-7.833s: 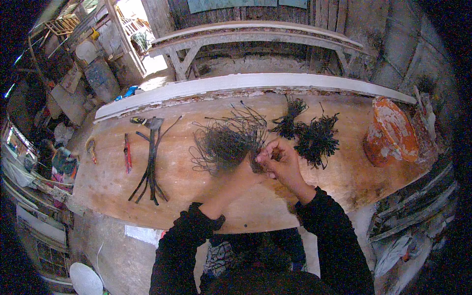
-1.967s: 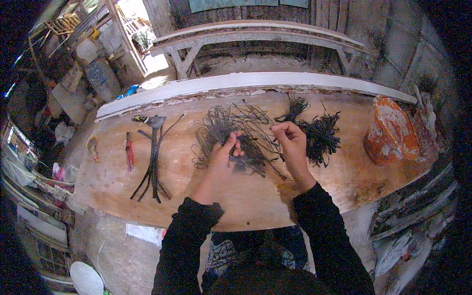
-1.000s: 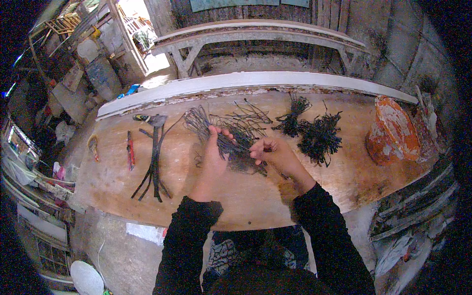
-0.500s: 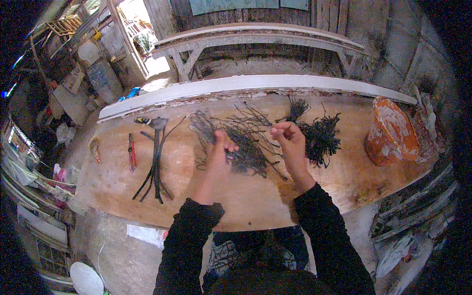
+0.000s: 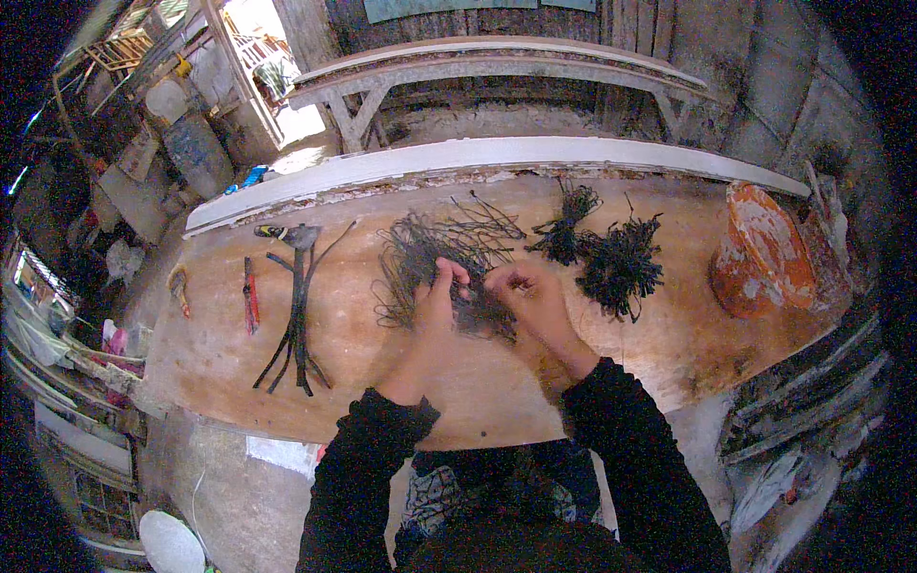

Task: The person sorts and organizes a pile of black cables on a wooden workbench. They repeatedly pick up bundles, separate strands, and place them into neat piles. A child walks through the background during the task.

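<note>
My left hand (image 5: 442,289) is closed on a loose bundle of thin black cords (image 5: 409,250), whose looped ends fan out toward the far left. Close by on its right, my right hand (image 5: 527,286) has thumb and fingers pinched together; what they hold, if anything, is too small to make out. More black strands (image 5: 487,215) lie spread on the table just beyond both hands. To the right sit a small tied black bunch (image 5: 571,224) and a fuller black bunch (image 5: 626,265) with cut ends.
On the wooden tabletop (image 5: 458,401) at left lie a hammer (image 5: 291,234), long black strips (image 5: 301,325), red-handled pliers (image 5: 250,291) and a brush (image 5: 180,286). An orange plaster-smeared bucket (image 5: 759,253) is at right. A white beam (image 5: 497,153) borders the far edge.
My right hand has come left and lower, closer to my left hand. The bundle in my left hand has shifted slightly, and the whole view has tilted a little.
</note>
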`<action>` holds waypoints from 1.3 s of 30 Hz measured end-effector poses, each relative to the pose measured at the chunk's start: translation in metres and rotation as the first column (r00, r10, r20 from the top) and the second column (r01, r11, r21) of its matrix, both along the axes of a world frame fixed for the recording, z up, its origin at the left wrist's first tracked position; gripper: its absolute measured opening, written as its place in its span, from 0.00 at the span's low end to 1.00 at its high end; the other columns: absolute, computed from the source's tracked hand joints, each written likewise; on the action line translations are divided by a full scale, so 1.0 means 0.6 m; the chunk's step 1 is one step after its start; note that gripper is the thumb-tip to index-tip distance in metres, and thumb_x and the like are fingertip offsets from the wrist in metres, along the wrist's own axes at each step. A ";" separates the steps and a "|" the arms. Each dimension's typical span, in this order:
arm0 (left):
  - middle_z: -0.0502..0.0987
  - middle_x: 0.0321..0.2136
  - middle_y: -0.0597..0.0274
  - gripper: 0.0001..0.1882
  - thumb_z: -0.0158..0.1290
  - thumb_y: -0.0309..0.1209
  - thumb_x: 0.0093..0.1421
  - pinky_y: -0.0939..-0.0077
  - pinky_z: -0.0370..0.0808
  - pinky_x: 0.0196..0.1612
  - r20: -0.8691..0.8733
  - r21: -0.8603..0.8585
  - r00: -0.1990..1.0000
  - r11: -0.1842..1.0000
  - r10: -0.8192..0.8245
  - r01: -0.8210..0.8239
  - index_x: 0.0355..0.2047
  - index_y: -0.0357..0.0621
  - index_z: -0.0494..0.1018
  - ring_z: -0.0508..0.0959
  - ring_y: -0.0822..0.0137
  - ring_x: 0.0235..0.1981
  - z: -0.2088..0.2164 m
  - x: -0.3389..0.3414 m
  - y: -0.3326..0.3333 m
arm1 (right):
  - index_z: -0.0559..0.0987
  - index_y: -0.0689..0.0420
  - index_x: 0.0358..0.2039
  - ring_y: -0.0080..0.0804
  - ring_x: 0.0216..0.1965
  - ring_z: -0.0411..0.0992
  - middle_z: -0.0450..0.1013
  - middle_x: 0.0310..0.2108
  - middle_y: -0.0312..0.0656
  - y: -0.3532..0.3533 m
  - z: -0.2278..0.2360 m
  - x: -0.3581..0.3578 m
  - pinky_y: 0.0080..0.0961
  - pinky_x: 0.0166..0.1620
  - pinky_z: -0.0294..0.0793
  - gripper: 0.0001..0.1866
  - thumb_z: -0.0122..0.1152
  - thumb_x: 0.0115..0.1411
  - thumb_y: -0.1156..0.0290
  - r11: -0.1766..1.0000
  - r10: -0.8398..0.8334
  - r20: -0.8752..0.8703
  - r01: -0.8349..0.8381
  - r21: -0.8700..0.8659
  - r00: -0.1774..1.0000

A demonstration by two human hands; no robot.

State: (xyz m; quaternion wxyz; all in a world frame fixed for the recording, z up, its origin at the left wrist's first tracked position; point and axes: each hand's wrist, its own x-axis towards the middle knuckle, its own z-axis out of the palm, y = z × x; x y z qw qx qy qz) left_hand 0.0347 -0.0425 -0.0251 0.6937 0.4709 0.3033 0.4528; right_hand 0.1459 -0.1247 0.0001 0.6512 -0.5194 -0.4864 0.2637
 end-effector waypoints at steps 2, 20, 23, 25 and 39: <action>0.66 0.20 0.69 0.16 0.42 0.46 0.56 0.81 0.66 0.26 0.043 -0.019 0.999 1.000 0.011 -0.010 0.21 0.47 0.64 0.66 0.75 0.21 0.005 0.004 0.003 | 0.76 0.56 0.24 0.28 0.26 0.70 0.72 0.22 0.41 0.014 -0.032 0.060 0.22 0.31 0.67 0.04 0.55 0.46 0.73 0.977 -0.150 0.257 0.182 -0.109 0.955; 0.63 0.15 0.66 0.16 0.39 0.45 0.57 0.77 0.66 0.25 0.153 0.003 0.976 0.987 -0.157 0.158 0.22 0.45 0.61 0.67 0.70 0.18 -0.009 0.002 0.012 | 0.75 0.56 0.23 0.34 0.23 0.70 0.71 0.21 0.42 0.006 -0.016 0.095 0.27 0.29 0.68 0.07 0.57 0.41 0.69 0.822 -0.115 0.748 0.486 -0.298 0.654; 0.63 0.15 0.67 0.17 0.40 0.46 0.56 0.78 0.66 0.24 0.173 0.006 0.968 0.983 -0.180 0.181 0.25 0.45 0.63 0.67 0.72 0.18 -0.010 0.001 0.011 | 0.73 0.58 0.21 0.27 0.20 0.67 0.70 0.18 0.38 0.004 -0.001 0.089 0.22 0.26 0.65 0.06 0.58 0.41 0.71 0.894 -0.277 0.545 0.420 -0.156 0.792; 0.62 0.15 0.68 0.17 0.41 0.47 0.55 0.79 0.66 0.24 0.226 -0.038 0.956 0.979 -0.188 0.201 0.28 0.45 0.63 0.66 0.73 0.19 -0.006 0.003 0.006 | 0.72 0.58 0.21 0.23 0.20 0.65 0.67 0.18 0.35 0.006 -0.001 0.083 0.19 0.25 0.63 0.05 0.57 0.41 0.73 0.947 -0.251 0.307 0.298 -0.117 0.918; 0.66 0.20 0.69 0.14 0.47 0.41 0.54 0.82 0.64 0.26 0.048 0.040 0.978 0.979 -0.203 0.201 0.32 0.43 0.64 0.66 0.74 0.22 -0.006 -0.004 0.010 | 0.73 0.58 0.23 0.23 0.22 0.65 0.66 0.19 0.36 0.002 -0.017 0.014 0.21 0.25 0.65 0.05 0.56 0.42 0.75 0.965 0.258 0.482 -0.202 -0.166 0.837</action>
